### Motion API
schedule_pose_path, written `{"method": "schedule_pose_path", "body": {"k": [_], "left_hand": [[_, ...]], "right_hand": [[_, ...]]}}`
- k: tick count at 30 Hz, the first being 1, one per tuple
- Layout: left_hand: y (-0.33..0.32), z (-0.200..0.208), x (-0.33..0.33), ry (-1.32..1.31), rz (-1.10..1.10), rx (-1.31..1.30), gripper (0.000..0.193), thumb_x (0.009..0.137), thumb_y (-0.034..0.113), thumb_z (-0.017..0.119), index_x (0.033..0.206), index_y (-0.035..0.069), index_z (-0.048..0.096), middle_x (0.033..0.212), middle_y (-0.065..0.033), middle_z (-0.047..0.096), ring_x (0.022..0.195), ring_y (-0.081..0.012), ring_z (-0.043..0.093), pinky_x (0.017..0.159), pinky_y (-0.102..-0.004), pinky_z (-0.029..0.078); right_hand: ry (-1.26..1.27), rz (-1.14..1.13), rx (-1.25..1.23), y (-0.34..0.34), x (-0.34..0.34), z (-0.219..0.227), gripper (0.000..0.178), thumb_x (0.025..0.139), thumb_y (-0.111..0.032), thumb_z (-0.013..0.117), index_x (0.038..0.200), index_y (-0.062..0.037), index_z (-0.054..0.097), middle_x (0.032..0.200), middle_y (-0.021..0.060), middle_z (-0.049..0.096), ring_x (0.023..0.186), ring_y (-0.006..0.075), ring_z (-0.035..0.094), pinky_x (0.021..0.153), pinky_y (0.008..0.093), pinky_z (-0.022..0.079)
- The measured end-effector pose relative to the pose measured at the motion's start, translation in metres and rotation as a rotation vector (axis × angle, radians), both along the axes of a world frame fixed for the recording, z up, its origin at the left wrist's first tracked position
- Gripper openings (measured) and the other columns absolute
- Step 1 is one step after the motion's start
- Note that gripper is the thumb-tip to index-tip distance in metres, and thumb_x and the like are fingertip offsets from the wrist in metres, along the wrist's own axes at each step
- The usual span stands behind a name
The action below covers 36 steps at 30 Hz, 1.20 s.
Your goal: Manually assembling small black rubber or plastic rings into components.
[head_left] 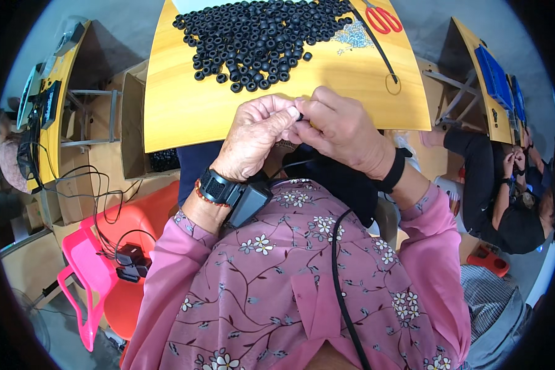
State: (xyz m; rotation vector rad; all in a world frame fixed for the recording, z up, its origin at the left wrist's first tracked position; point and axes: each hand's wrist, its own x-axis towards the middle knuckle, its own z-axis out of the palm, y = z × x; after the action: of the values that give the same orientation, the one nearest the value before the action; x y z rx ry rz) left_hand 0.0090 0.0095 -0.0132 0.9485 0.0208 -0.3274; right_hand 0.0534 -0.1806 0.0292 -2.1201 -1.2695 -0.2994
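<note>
Both hands meet just in front of the near table edge, fingertips together. My left hand [258, 132] is closed in a pinch, its thumb against a small black bead [300, 116]. From the other side, the fingers of my right hand [342, 131] curl shut on that same bead. Most of it is hidden by the fingers. Beyond the hands, a large heap of black round beads with holes [246, 46] lies on the yellow table [191, 117]. To its right is a small pile of tiny silvery pieces [354, 35].
Red-handled scissors [383, 20] and a thin black strip [376, 46] with a loop lie at the table's right. A cardboard box [134, 123] stands below on the left, near red and pink chairs [92, 265] and cables. Another person [505, 191] sits at the right.
</note>
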Motion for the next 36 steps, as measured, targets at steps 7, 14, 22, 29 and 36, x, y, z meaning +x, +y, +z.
{"method": "schedule_pose_path", "body": {"k": [7, 14, 22, 29, 36], "left_hand": [[-0.008, 0.0, -0.002, 0.026, 0.081, -0.013, 0.017, 0.098, 0.016, 0.062, 0.103, 0.0, 0.064, 0.094, -0.006, 0.069, 0.075, -0.0115, 0.063, 0.069, -0.027, 0.054], [-0.01, -0.001, -0.003, 0.036, 0.149, -0.1, 0.01, 0.095, 0.01, 0.06, 0.099, 0.001, 0.063, 0.098, -0.0078, 0.068, 0.078, -0.0142, 0.064, 0.07, -0.0302, 0.055], [-0.012, -0.002, -0.004, 0.007, 0.168, -0.096, 0.009, 0.095, 0.008, 0.06, 0.099, 0.001, 0.063, 0.099, -0.0082, 0.068, 0.078, -0.0147, 0.064, 0.07, -0.0299, 0.054], [-0.007, 0.0, -0.003, 0.026, 0.144, -0.089, 0.014, 0.099, 0.013, 0.06, 0.101, 0.0, 0.063, 0.098, -0.0085, 0.068, 0.079, -0.0144, 0.066, 0.071, -0.0303, 0.057], [-0.005, 0.001, 0.0, 0.042, 0.103, 0.027, 0.015, 0.099, 0.014, 0.063, 0.099, 0.0, 0.064, 0.087, -0.0067, 0.069, 0.071, -0.0123, 0.067, 0.066, -0.0251, 0.056]], "right_hand": [[0.081, -0.04, 0.017, 0.003, -0.002, -0.001, 0.031, 0.08, -0.013, 0.077, 0.105, -0.0023, 0.063, 0.085, 0.0105, 0.056, 0.069, 0.0288, 0.061, 0.059, 0.0385, 0.051], [0.183, -0.041, 0.083, 0.006, -0.001, -0.002, 0.029, 0.082, -0.01, 0.074, 0.108, -0.0017, 0.064, 0.082, 0.011, 0.058, 0.069, 0.0287, 0.063, 0.059, 0.0377, 0.051], [0.236, -0.034, 0.064, 0.009, 0.0, 0.0, 0.024, 0.084, -0.012, 0.072, 0.102, -0.0008, 0.061, 0.08, 0.0127, 0.057, 0.068, 0.031, 0.061, 0.06, 0.0401, 0.05], [0.153, -0.026, -0.07, 0.004, 0.006, 0.004, 0.023, 0.084, -0.015, 0.072, 0.095, 0.0001, 0.058, 0.081, 0.0135, 0.056, 0.068, 0.0334, 0.06, 0.059, 0.0431, 0.048], [0.068, -0.045, -0.078, 0.001, 0.006, 0.006, 0.028, 0.083, -0.012, 0.071, 0.104, 0.0024, 0.059, 0.084, 0.0144, 0.057, 0.071, 0.0338, 0.062, 0.061, 0.0423, 0.051]]}}
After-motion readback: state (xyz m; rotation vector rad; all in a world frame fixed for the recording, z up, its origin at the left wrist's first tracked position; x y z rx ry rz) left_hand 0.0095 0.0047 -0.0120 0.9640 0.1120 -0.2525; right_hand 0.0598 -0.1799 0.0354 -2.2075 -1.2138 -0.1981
